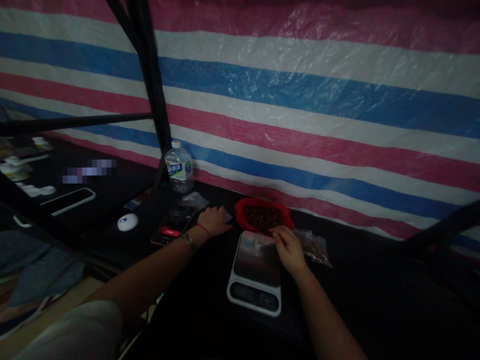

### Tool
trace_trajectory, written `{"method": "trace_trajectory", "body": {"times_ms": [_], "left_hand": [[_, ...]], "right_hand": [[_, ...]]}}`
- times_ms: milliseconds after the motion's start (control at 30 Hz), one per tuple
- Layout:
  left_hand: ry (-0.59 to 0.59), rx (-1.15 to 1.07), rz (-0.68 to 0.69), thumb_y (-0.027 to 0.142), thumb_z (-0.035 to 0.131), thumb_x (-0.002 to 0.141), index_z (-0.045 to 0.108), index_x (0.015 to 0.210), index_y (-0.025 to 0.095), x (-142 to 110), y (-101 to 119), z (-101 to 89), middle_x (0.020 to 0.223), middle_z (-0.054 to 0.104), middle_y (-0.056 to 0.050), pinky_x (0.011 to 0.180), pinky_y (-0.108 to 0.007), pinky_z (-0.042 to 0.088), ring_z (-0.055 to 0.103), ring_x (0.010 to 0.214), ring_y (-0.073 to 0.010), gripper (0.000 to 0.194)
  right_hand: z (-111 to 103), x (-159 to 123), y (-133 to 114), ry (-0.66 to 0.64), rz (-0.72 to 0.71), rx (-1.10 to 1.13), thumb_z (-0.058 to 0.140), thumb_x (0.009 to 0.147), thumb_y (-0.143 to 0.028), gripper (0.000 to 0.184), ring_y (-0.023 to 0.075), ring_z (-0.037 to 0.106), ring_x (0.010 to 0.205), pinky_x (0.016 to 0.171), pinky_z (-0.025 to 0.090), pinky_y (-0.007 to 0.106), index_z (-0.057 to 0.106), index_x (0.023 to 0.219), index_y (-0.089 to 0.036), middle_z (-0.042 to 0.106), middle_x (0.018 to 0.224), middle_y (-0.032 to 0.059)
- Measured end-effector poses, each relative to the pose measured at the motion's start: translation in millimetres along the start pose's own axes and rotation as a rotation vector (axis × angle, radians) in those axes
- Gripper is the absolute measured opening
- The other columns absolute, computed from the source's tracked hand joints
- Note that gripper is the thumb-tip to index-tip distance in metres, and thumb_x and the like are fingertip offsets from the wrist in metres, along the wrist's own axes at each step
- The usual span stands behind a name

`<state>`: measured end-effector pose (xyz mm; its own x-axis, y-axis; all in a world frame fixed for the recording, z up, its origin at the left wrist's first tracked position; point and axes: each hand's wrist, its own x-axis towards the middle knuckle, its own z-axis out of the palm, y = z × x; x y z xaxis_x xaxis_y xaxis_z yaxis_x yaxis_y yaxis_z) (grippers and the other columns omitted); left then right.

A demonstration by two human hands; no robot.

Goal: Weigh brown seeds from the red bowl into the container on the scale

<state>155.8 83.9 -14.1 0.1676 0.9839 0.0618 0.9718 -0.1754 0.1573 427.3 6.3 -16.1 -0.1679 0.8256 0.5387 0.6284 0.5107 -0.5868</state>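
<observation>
My left hand [213, 221] is palm down beside the phone, its fingers closed on a small clear plastic bag [227, 216] that shows past the fingertips. My right hand [289, 246] is over the far right corner of a white kitchen scale [258, 260], close to the near rim of a red plastic bag [240, 212]. Its thumb and fingers are pinched together; what they hold, if anything, is too dark to make out. Small brown pieces [264, 216] fill the red bag. Right of that hand lies a clear zip bag [317, 248] of brown pieces.
A phone [180, 225] lies left of my left hand, with clear plastic bags [195, 200] behind it. Farther left are a white round device [127, 222] and a large clear bottle [180, 170]. Dark frame poles [148, 75] and a striped sheet [300, 110] stand behind.
</observation>
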Motion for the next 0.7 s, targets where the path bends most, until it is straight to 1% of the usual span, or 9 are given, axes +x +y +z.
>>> {"method": "trace_trajectory", "body": {"times_ms": [100,200,300,433,500,567,600,667,700], "left_hand": [[-0.003,-0.017,0.004,0.056,0.063,0.073,0.05,0.129,0.016,5.7,-2.7,5.7,0.116,0.063,-0.019,0.09,-0.042,0.045,0.06,0.109,-0.0345,0.07],[0.007,-0.056,0.058,0.047,0.067,0.071,0.045,0.134,0.015,4.7,-8.4,6.5,0.121,0.061,-0.018,0.094,-0.04,0.044,0.058,0.113,-0.0326,0.074],[0.017,-0.097,0.088,0.044,0.071,0.067,0.046,0.134,0.016,2.7,-14.4,5.9,0.123,0.06,-0.017,0.095,-0.037,0.044,0.058,0.114,-0.0312,0.077],[0.004,-0.151,0.072,0.042,0.072,0.067,0.051,0.129,0.018,1.7,-19.3,7.6,0.12,0.062,-0.015,0.093,-0.036,0.045,0.059,0.111,-0.0293,0.069],[0.021,-0.156,0.091,0.044,0.073,0.066,0.055,0.125,0.018,0.3,-17.9,7.0,0.121,0.061,-0.014,0.096,-0.037,0.044,0.058,0.113,-0.03,0.067],[0.086,-0.174,0.139,0.044,0.071,0.068,0.059,0.12,0.019,-3.3,-12.6,2.9,0.124,0.06,-0.013,0.1,-0.039,0.042,0.055,0.117,-0.0304,0.059],[0.131,-0.202,0.177,0.043,0.069,0.072,0.06,0.118,0.019,-6.0,-8.4,-0.6,0.125,0.059,-0.013,0.102,-0.04,0.04,0.054,0.118,-0.0296,0.052],[0.215,-0.309,0.288,0.039,0.057,0.084,0.06,0.116,0.018,-12.5,2.6,-9.3,0.123,0.06,-0.011,0.104,-0.039,0.039,0.054,0.117,-0.0259,0.038],[0.224,-0.379,0.369,0.038,0.052,0.088,0.06,0.115,0.018,-15.7,8.9,-13.7,0.121,0.061,-0.011,0.104,-0.038,0.039,0.054,0.116,-0.0239,0.035]], "right_hand": [[0.9,-0.7,1.1,0.01,-0.001,-0.001,0.043,0.095,-0.032,0.027,0.0221,0.062,0.095,0.086,0.05,0.038,0.069,0.096,-0.022,0.068,0.095,0.0082],[1.1,-1.4,-0.6,0.006,-0.011,-0.002,0.043,0.095,-0.032,0.027,0.022,0.062,0.095,0.087,0.05,0.038,0.069,0.095,-0.022,0.069,0.095,0.0081],[1.1,-1.3,-2.4,-0.002,-0.018,0.002,0.044,0.095,-0.033,0.027,0.0223,0.063,0.094,0.085,0.051,0.038,0.069,0.095,-0.022,0.069,0.095,0.0082],[1.3,-0.4,0.6,-0.003,-0.01,0.002,0.045,0.094,-0.033,0.027,0.0223,0.063,0.092,0.083,0.051,0.038,0.069,0.093,-0.022,0.069,0.093,0.0081],[1.4,-0.2,3.5,0.003,-0.004,-0.003,0.044,0.095,-0.033,0.028,0.0224,0.063,0.093,0.084,0.051,0.038,0.069,0.093,-0.022,0.069,0.093,0.0082],[2.0,-0.3,6.5,0.008,0.003,-0.004,0.043,0.095,-0.033,0.029,0.0226,0.063,0.094,0.084,0.051,0.039,0.069,0.094,-0.022,0.069,0.093,0.0083],[2.5,-0.4,7.8,0.007,0.008,-0.004,0.042,0.095,-0.033,0.029,0.0227,0.063,0.094,0.085,0.051,0.039,0.069,0.094,-0.022,0.069,0.094,0.0083],[4.3,-0.2,10.3,0.001,0.021,-0.004,0.043,0.095,-0.032,0.028,0.0226,0.063,0.098,0.088,0.051,0.039,0.069,0.097,-0.022,0.069,0.098,0.0084],[5.6,0.5,11.4,-0.003,0.028,-0.005,0.043,0.094,-0.03,0.028,0.0225,0.063,0.1,0.09,0.051,0.04,0.069,0.099,-0.022,0.069,0.101,0.0084]]}}
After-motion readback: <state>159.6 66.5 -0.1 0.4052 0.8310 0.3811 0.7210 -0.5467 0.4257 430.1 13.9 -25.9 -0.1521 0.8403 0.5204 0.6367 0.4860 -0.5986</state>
